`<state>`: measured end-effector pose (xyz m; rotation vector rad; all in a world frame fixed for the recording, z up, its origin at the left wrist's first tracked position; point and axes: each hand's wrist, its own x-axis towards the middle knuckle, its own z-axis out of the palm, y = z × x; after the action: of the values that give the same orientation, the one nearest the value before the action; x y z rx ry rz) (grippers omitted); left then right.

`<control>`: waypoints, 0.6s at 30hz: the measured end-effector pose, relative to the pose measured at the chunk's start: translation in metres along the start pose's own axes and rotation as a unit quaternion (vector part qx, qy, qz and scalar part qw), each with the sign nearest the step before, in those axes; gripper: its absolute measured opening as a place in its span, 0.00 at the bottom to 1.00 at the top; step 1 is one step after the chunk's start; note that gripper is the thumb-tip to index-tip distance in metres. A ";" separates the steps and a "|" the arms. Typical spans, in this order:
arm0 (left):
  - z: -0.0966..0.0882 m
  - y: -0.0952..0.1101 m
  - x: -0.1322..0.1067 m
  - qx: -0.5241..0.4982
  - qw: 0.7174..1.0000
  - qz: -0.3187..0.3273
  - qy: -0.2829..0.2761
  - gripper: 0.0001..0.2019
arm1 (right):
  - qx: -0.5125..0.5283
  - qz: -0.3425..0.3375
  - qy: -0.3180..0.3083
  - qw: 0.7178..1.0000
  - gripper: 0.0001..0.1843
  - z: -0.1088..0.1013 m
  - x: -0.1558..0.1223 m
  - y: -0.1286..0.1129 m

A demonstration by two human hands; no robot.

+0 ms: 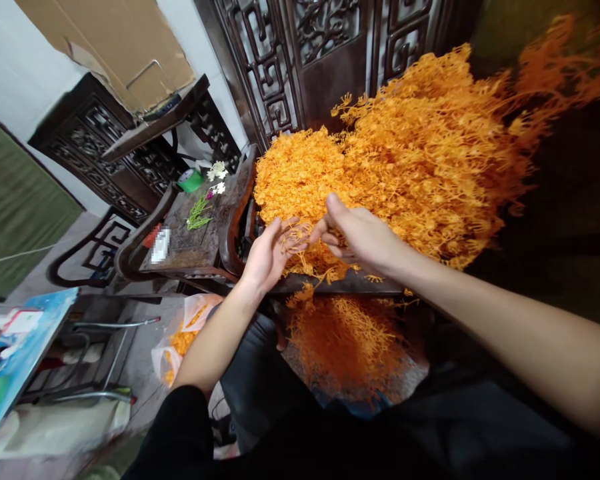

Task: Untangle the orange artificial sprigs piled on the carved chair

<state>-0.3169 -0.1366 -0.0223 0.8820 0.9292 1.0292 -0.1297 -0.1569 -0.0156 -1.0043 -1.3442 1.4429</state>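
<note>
Cupping left hand (266,259): half-open, orange plastic sprig (297,233) on fingers
Right hand (359,232): loosely curled, hold unclear
Sprig: likely light, bendy; pinch stem

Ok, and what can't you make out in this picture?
In the head view:
- Right hand: palm, hidden by its back.
- Orange sprig at the left hand: too fine to tell if pinched.
- White patch on the chair: pixelated.
- Blue table: cut off by the left edge.
</note>
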 end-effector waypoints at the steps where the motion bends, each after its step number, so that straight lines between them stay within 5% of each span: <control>1: 0.000 0.000 0.000 0.001 1.000 0.002 0.004 0.17 | -0.018 -0.010 0.013 1.000 0.36 0.000 0.001 0.001; 5: -0.001 -0.002 0.001 -0.012 1.000 0.017 0.015 0.15 | -0.204 -0.103 0.080 0.970 0.20 -0.006 0.002 0.009; 10: 0.000 -0.004 0.001 -0.013 1.000 0.019 0.015 0.15 | -0.409 -0.219 0.064 0.883 0.30 -0.008 0.002 0.017; 14: 0.007 -0.011 -0.001 -0.017 0.999 0.037 0.009 0.15 | -0.521 -0.187 0.052 0.831 0.46 0.001 0.006 0.020; 18: 0.012 -0.016 -0.003 -0.002 0.997 0.074 0.011 0.15 | -0.549 -0.171 0.078 0.815 0.29 0.008 0.009 0.020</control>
<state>-0.3017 -0.1458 -0.0322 0.9489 0.8905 1.1686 -0.1417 -0.1502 -0.0345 -1.4145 -2.1325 0.1839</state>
